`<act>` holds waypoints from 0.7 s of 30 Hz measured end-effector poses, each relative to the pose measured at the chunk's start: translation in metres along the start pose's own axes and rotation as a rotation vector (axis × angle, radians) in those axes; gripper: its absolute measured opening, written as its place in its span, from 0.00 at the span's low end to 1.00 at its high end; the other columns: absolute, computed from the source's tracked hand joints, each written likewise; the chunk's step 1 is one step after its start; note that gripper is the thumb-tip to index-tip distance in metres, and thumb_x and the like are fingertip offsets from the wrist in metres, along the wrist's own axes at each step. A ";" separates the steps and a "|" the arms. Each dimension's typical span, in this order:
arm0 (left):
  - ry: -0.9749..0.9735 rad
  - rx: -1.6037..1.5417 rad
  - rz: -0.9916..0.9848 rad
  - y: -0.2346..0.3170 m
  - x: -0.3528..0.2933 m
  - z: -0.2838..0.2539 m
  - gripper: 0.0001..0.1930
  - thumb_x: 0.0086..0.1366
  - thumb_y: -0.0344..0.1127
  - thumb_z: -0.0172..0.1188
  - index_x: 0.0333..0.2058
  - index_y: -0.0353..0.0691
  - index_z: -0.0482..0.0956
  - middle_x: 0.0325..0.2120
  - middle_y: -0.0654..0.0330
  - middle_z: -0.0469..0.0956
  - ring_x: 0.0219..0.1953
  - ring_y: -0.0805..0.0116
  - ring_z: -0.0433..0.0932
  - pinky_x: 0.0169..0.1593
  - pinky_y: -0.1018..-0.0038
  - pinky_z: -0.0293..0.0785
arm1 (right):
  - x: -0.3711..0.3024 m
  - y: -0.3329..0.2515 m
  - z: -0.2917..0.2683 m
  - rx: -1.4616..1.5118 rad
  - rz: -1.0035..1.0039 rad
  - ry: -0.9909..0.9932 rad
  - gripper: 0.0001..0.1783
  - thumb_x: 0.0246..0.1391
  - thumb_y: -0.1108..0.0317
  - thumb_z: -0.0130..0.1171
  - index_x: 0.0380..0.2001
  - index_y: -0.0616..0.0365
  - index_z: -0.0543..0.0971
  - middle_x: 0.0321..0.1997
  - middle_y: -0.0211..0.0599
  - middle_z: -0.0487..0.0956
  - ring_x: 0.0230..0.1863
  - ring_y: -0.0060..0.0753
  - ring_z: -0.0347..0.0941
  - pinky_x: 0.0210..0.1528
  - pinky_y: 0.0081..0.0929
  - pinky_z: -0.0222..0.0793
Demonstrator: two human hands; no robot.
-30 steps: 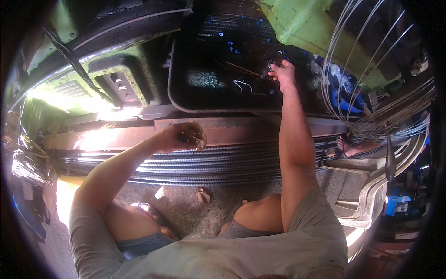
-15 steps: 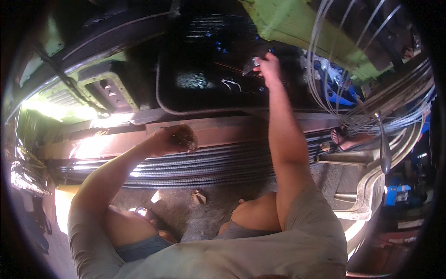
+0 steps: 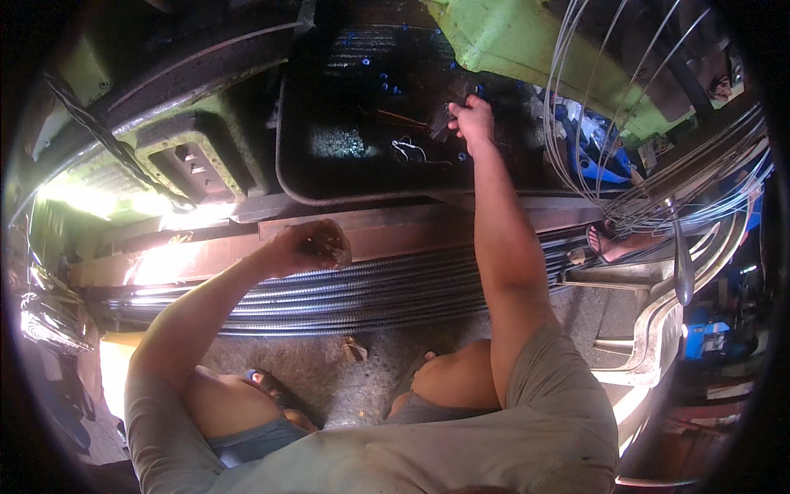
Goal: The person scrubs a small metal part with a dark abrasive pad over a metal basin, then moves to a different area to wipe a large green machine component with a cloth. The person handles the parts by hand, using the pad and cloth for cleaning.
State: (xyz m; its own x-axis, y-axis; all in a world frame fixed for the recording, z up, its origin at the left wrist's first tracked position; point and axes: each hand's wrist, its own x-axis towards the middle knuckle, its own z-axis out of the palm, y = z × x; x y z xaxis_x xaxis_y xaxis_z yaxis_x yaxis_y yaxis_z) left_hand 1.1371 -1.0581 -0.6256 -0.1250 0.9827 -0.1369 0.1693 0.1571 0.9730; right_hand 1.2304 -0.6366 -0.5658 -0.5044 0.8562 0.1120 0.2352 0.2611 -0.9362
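Note:
My right hand [image 3: 475, 122] reaches over a wide black panel with a raised rim [image 3: 300, 196]. Its fingers are pinched round a small, dark, partly see-through piece [image 3: 445, 123], whose kind is unclear against the black surface. Beneath and around it on the panel lie a tangle of white string [image 3: 409, 150], a thin orange strip [image 3: 403, 117] and several small blue bits [image 3: 385, 86]. Lower and to the left, my left hand [image 3: 311, 247] hovers in front of a rusty beam [image 3: 387, 225]. Its fingers curl round something brownish that I cannot make out.
Ribbed steel bars [image 3: 354, 298] lie bundled below the beam. Green metal panels [image 3: 527, 37] border the black panel. At right are a loose wire coil [image 3: 553, 123], a tapered grey handle [image 3: 683, 276], a pale plastic chair [image 3: 642, 354] and a sandalled foot [image 3: 607, 245].
My right hand has shifted slightly left and turned, so its piece shows darker and less shiny. My left hand has barely moved, with its fingers turned a little.

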 end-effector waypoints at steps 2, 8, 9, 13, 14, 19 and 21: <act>0.015 -0.032 0.048 0.008 -0.005 0.002 0.27 0.59 0.32 0.73 0.56 0.40 0.74 0.48 0.61 0.82 0.49 0.72 0.80 0.57 0.70 0.77 | -0.001 0.002 -0.002 0.043 0.029 0.007 0.13 0.57 0.70 0.66 0.44 0.62 0.79 0.32 0.35 0.82 0.19 0.24 0.77 0.16 0.23 0.64; 0.027 -0.019 0.015 -0.004 -0.007 -0.004 0.28 0.58 0.37 0.75 0.55 0.40 0.75 0.47 0.58 0.83 0.49 0.69 0.81 0.57 0.69 0.77 | 0.007 0.012 -0.010 -0.078 0.031 0.011 0.12 0.59 0.67 0.65 0.45 0.55 0.79 0.32 0.28 0.81 0.19 0.19 0.72 0.16 0.21 0.58; 0.039 0.024 0.026 0.000 -0.008 -0.003 0.28 0.59 0.38 0.74 0.56 0.40 0.75 0.48 0.58 0.83 0.49 0.68 0.81 0.58 0.68 0.77 | 0.006 0.017 -0.007 -0.018 0.041 0.053 0.13 0.58 0.67 0.66 0.45 0.55 0.79 0.32 0.27 0.81 0.19 0.19 0.71 0.16 0.22 0.58; 0.054 0.111 0.011 0.007 -0.009 -0.003 0.31 0.59 0.39 0.74 0.59 0.41 0.74 0.49 0.57 0.82 0.50 0.66 0.81 0.59 0.67 0.76 | 0.022 0.024 -0.013 0.041 -0.043 0.122 0.23 0.55 0.69 0.68 0.52 0.70 0.76 0.46 0.43 0.81 0.29 0.30 0.78 0.27 0.26 0.76; 0.049 0.111 -0.005 0.006 -0.009 -0.003 0.32 0.59 0.40 0.74 0.60 0.41 0.73 0.49 0.57 0.82 0.50 0.66 0.81 0.59 0.67 0.76 | 0.024 0.026 -0.011 -0.002 -0.059 0.126 0.24 0.55 0.69 0.68 0.52 0.70 0.76 0.47 0.44 0.80 0.30 0.30 0.78 0.27 0.26 0.76; 0.016 0.004 -0.038 -0.008 -0.006 -0.004 0.36 0.56 0.36 0.77 0.61 0.39 0.71 0.51 0.57 0.81 0.53 0.66 0.79 0.61 0.67 0.75 | 0.016 0.022 -0.002 0.023 0.005 0.182 0.24 0.56 0.67 0.68 0.54 0.64 0.76 0.36 0.34 0.81 0.20 0.22 0.73 0.18 0.24 0.61; 0.012 0.010 -0.064 -0.002 -0.005 -0.002 0.37 0.54 0.34 0.78 0.61 0.39 0.70 0.51 0.57 0.80 0.54 0.66 0.79 0.62 0.67 0.75 | 0.014 0.009 -0.011 0.131 -0.016 0.142 0.26 0.56 0.66 0.69 0.55 0.65 0.75 0.37 0.35 0.82 0.20 0.22 0.73 0.19 0.24 0.62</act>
State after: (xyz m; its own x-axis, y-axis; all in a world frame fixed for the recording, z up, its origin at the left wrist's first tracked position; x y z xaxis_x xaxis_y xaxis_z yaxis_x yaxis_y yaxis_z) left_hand 1.1353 -1.0635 -0.6260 -0.1475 0.9693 -0.1969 0.1700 0.2210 0.9603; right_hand 1.2341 -0.6171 -0.5694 -0.3824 0.9093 0.1642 0.1138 0.2227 -0.9682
